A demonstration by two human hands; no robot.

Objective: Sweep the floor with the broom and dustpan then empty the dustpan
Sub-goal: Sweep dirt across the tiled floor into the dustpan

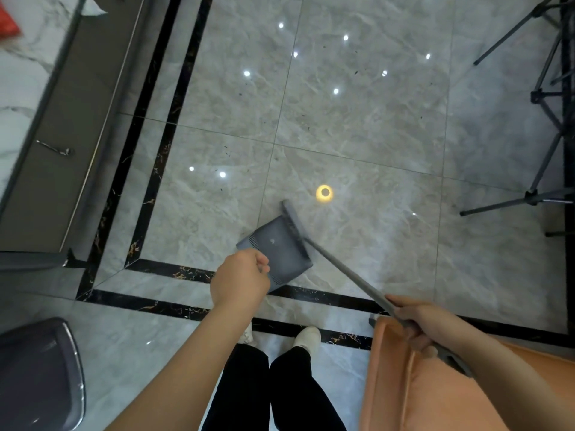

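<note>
Mid-sweep: my left hand [239,279] grips the dustpan [275,255] handle, right hand [418,321] fingers wrap the broom [342,264] shaft, specks remain on floor [357,126], emptying undone.

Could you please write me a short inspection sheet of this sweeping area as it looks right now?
Surface: glossy marble floor, small dark specks scattered, ceiling lights reflected.
Job's things: grey dustpan on the floor, broom head at its mouth.
Clutter: nothing seen besides the specks.
Hands: left hand curled over the dustpan's near end, handle hidden; right hand grips the broom handle.
Cables: nothing seen.
Surroundings: tripod legs right, orange seat lower right, dark chair lower left, counter left.
</note>
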